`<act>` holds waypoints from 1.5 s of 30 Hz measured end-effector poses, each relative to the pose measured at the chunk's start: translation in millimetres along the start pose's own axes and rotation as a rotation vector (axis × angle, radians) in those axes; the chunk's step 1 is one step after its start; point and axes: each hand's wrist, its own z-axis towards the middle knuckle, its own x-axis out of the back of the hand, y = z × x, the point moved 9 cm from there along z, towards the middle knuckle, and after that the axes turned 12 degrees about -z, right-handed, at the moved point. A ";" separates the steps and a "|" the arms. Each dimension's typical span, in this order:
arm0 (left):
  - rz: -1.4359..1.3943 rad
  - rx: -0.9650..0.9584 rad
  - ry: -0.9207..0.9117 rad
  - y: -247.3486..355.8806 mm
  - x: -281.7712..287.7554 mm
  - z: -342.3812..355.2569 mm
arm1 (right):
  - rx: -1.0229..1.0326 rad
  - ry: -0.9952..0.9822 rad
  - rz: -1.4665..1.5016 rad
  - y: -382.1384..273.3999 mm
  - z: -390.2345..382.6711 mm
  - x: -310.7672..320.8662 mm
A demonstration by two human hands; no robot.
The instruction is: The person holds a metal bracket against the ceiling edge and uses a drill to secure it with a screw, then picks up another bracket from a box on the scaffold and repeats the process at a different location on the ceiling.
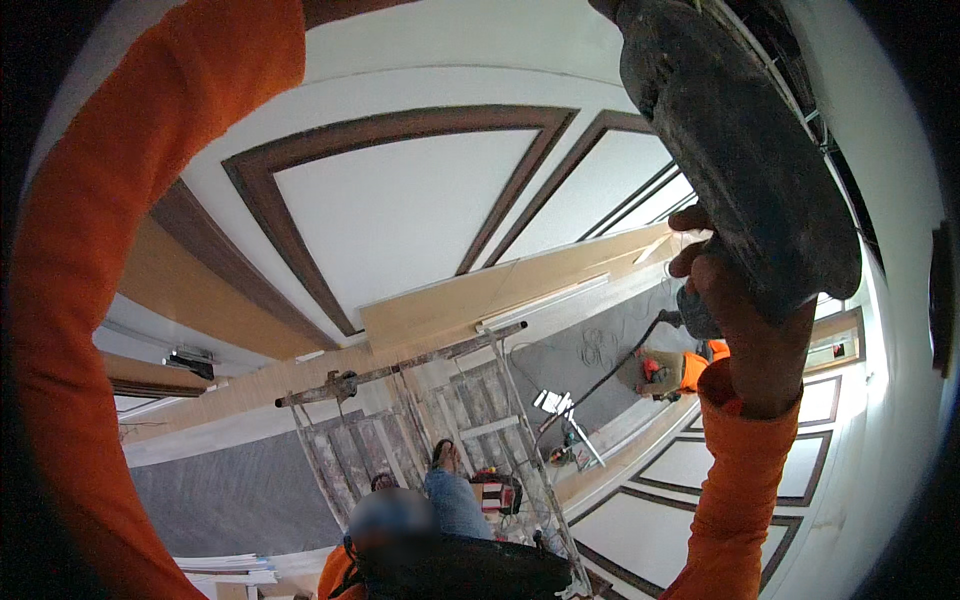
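My right hand (745, 310) is raised at the right, its fingers bent around the lower part of a large, dusty dark-grey tool (745, 150). The tool's exact kind does not show; its upper end reaches the top edge of the view. Close below my fingers, a dark hose (630, 355) runs down past the scaffold. My left arm, in an orange sleeve (85, 260), arches up the left side to the top edge, where the hand is cut off.
Beneath me is a scaffold platform (360, 455) of stained planks, with a rail (400, 365) along one side. A red-and-black item (497, 492) lies by my leg. Lower down, a person in orange (690, 372) bends over the grey floor. Brown-framed white panels (400, 200) line the wall.
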 end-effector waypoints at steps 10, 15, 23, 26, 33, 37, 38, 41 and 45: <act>-0.032 0.057 -0.112 -4.5 -6.2 0.2 | 0.015 -0.002 -0.010 10.6 -2.7 0.0; 0.002 0.037 -0.118 -5.4 -8.7 0.0 | -0.020 0.070 -0.062 14.7 -3.0 2.7; 0.097 -0.046 -0.051 -5.0 -1.6 -3.4 | 0.097 0.098 -0.175 0.8 -1.1 7.6; 0.080 -0.016 -0.078 -7.0 0.7 -2.0 | 0.186 0.136 -0.238 -3.6 1.2 10.2; -0.068 0.118 -0.191 -13.2 2.4 0.6 | 0.217 0.037 -0.595 19.0 -52.8 -3.6; -0.074 0.070 -0.134 -3.4 0.9 7.4 | -0.409 -0.049 0.583 105.9 -146.5 -46.9; -0.059 0.083 -0.123 -3.9 -1.9 3.6 | -0.522 -0.057 0.759 118.8 -176.2 -63.6; 0.002 0.081 -0.094 -15.7 -6.9 -4.2 | -0.786 -0.080 0.992 161.3 -276.3 -107.9; 0.002 0.129 -0.220 -15.9 2.9 -17.0 | -1.046 -0.076 1.121 213.6 -386.0 -151.8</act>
